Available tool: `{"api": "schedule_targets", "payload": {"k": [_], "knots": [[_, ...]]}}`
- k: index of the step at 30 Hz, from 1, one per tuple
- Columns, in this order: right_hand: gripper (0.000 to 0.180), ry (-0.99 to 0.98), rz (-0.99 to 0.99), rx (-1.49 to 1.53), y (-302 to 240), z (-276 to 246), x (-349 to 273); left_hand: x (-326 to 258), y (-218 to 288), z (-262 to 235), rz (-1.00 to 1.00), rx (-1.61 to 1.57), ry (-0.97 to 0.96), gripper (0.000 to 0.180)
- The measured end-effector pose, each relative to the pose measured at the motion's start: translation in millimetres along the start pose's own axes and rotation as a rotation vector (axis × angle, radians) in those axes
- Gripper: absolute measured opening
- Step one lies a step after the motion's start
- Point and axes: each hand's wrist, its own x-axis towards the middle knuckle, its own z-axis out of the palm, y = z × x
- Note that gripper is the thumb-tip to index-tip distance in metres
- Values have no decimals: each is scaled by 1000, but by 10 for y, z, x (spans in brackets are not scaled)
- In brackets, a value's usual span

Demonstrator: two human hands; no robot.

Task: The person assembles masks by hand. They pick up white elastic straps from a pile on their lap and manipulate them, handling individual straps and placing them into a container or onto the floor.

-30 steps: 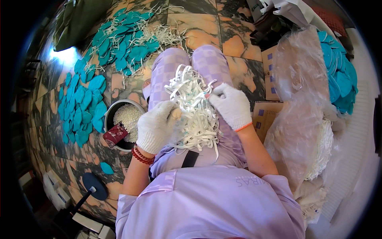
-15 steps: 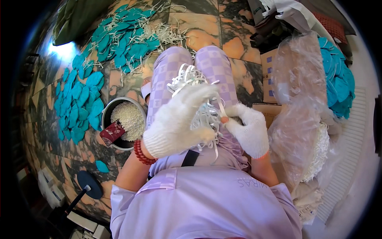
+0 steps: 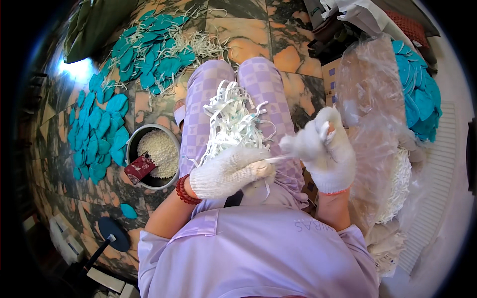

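White knit gloves cover both my hands, with the fingertips showing at the cut ends. My left hand [image 3: 231,173] is closed low over my lap, at the near end of a loose heap of white straps [image 3: 232,121]. Between my hands runs a thin white strap [image 3: 279,158], drawn fairly straight, its left end in my left fingers. My right hand [image 3: 325,151] is raised to the right with fingers curled around the strap's other end; its inner fingers are smeared by motion. A red bead bracelet [image 3: 186,190] circles my left wrist.
On the floor at left lie teal leaf-shaped pieces [image 3: 97,131]; farther off is a teal pile [image 3: 151,49] tangled with white straps. A round pot [image 3: 132,171] of white pellets holds a dark red box. Clear plastic sheeting [image 3: 370,94] and more teal pieces [image 3: 420,92] are at right.
My right hand has moved up and right, away from my left. My left hand has lowered and closed, uncovering the strap heap. A strap now stretches between them.
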Motion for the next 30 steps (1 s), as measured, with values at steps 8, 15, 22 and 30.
{"api": "schedule_targets", "payload": {"k": [8,15,22,30], "knots": [[30,165,-125,-841,-19,-241,52,-118,90,-2,-230,-148,90,33],[54,134,-249,-974,-96,50,-41,-85,-48,94,-236,-281,117,26],[12,-506,94,-1213,36,-55,18,-150,128,-56,-174,451,167,19],[28,-124,98,124,261,92,-97,-120,-124,159,91,381,108,20]]}}
